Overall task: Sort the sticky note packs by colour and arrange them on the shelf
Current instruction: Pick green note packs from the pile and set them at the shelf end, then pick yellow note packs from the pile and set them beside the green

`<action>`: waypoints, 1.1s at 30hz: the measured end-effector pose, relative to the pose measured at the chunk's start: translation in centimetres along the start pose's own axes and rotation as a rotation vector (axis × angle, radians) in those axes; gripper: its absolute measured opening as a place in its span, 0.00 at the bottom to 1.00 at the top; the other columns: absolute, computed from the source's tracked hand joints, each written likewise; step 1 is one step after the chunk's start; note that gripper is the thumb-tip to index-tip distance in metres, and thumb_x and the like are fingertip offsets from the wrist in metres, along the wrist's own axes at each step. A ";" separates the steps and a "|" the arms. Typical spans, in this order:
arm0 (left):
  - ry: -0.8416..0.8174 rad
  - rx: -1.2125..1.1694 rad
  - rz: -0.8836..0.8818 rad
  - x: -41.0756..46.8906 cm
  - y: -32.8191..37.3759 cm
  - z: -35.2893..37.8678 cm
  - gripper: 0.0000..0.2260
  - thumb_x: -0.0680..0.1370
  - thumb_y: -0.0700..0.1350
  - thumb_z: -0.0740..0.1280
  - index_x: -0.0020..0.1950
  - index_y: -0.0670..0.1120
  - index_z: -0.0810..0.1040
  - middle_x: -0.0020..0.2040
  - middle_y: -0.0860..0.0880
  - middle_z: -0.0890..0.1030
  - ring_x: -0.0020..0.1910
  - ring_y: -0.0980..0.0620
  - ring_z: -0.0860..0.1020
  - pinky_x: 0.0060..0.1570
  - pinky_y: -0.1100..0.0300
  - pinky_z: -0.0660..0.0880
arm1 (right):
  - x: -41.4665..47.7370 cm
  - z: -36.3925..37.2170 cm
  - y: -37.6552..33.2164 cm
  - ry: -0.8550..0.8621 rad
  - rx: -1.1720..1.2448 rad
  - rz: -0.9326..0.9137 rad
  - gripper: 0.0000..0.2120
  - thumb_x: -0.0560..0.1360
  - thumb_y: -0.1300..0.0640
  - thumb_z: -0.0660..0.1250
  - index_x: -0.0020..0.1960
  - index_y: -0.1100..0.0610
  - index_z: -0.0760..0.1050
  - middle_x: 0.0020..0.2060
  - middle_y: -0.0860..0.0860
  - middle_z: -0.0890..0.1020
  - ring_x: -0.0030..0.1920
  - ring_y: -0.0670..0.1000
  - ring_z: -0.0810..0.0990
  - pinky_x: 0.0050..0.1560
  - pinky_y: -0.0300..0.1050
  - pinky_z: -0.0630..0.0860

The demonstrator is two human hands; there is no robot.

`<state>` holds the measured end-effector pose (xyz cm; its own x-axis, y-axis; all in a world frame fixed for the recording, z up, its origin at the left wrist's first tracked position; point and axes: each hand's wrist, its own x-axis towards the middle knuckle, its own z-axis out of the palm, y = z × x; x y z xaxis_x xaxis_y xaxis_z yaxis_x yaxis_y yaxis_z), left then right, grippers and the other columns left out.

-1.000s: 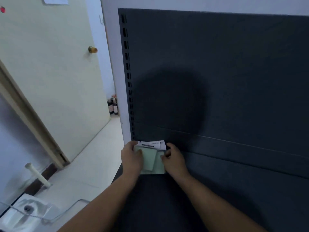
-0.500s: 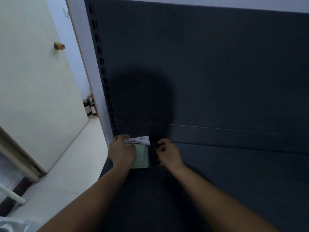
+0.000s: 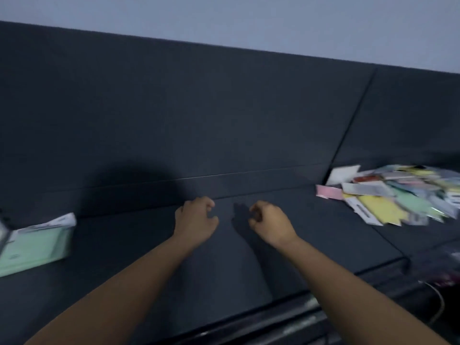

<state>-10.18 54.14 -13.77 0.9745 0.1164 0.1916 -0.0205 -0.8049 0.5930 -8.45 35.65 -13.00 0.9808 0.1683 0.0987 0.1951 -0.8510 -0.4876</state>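
Note:
Green sticky note packs (image 3: 37, 245) with white header cards lie stacked at the far left of the dark shelf (image 3: 224, 257). A mixed pile of packs (image 3: 398, 195) in pink, yellow, green and white is spread on the shelf at the right. My left hand (image 3: 195, 221) and my right hand (image 3: 270, 224) hover over the middle of the shelf, between the two groups. Both hands have loosely curled fingers and hold nothing.
The dark back panel (image 3: 199, 108) rises behind the shelf, with a vertical seam (image 3: 353, 120) at the right. The shelf's front edge (image 3: 273, 302) runs across below my forearms. A cable (image 3: 438, 300) hangs at the lower right.
Both hands have let go of the green packs and moved right along the shelf. My view has swung right, so the door is gone and the mixed pile has come into sight.

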 end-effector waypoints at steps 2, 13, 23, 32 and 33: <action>-0.068 -0.009 0.062 -0.1 4.8 3.6 0.14 0.74 0.45 0.66 0.59 0.49 0.75 0.55 0.53 0.78 0.59 0.51 0.72 0.59 0.57 0.62 | -1.8 -3.7 4.9 0.054 -0.049 0.050 0.12 0.73 0.57 0.66 0.56 0.59 0.75 0.53 0.56 0.79 0.54 0.56 0.77 0.50 0.44 0.72; -0.277 0.037 0.311 -1.1 26.8 19.2 0.13 0.76 0.50 0.64 0.60 0.50 0.74 0.58 0.53 0.77 0.62 0.50 0.70 0.61 0.55 0.62 | -11.3 -16.9 26.6 0.264 -0.109 0.322 0.08 0.74 0.55 0.66 0.51 0.57 0.76 0.50 0.54 0.79 0.51 0.55 0.78 0.49 0.46 0.74; -0.366 0.123 0.328 3.2 33.4 27.4 0.15 0.76 0.51 0.64 0.61 0.48 0.74 0.60 0.50 0.77 0.62 0.48 0.70 0.60 0.54 0.65 | -9.0 -20.3 36.2 0.281 -0.049 0.444 0.10 0.75 0.56 0.65 0.55 0.57 0.77 0.53 0.54 0.80 0.54 0.55 0.78 0.55 0.50 0.75; -0.465 0.311 0.246 9.9 35.6 33.6 0.38 0.66 0.66 0.69 0.68 0.46 0.64 0.66 0.47 0.67 0.65 0.46 0.66 0.59 0.52 0.68 | 0.2 -22.9 42.0 0.219 0.012 0.447 0.11 0.74 0.59 0.64 0.56 0.59 0.77 0.49 0.55 0.82 0.52 0.55 0.79 0.52 0.47 0.75; -0.459 0.320 0.251 10.4 35.8 34.1 0.40 0.65 0.67 0.69 0.69 0.45 0.63 0.65 0.46 0.66 0.64 0.47 0.66 0.58 0.53 0.67 | 1.1 -22.9 42.4 0.220 0.024 0.439 0.11 0.74 0.59 0.64 0.56 0.59 0.77 0.49 0.55 0.82 0.51 0.55 0.79 0.51 0.45 0.75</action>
<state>6.82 6.68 -17.20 0.9468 -0.3047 -0.1040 -0.2631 -0.9183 0.2958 0.86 -11.68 -13.67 0.9474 -0.3145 0.0590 -0.2338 -0.8061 -0.5437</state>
